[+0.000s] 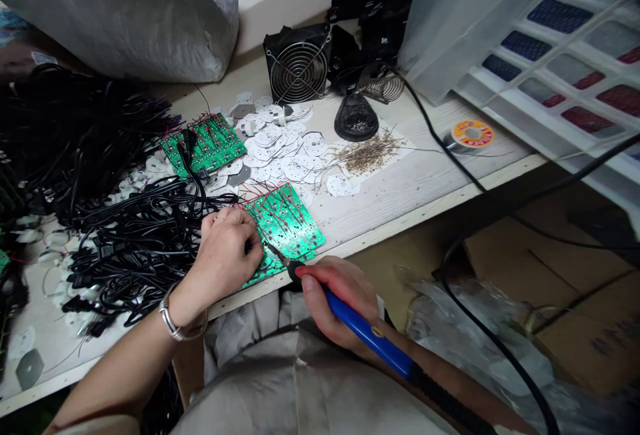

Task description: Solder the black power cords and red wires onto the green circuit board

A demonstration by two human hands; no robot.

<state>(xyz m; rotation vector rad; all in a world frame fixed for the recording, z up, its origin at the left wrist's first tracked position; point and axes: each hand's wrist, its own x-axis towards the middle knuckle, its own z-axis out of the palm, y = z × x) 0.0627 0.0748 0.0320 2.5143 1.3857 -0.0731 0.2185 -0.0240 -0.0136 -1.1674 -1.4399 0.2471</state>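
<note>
My right hand (336, 301) is closed round the blue handle of a soldering iron (370, 336), whose tip rests on the near edge of a green circuit board (287, 221) with red wires. My left hand (226, 256), a metal bracelet on its wrist, lies curled at the board's left edge and pinches something dark I cannot make out. A second green circuit board (205, 145) lies further back on the white workbench (400, 188).
A heap of black cables (125, 235) covers the bench's left side. Several white round discs (285, 148), a small black fan (299, 65), an iron stand (356, 116), a solder spool (470, 135) and a grey sack (125, 15) lie behind. Cardboard boxes (560, 288) sit below right.
</note>
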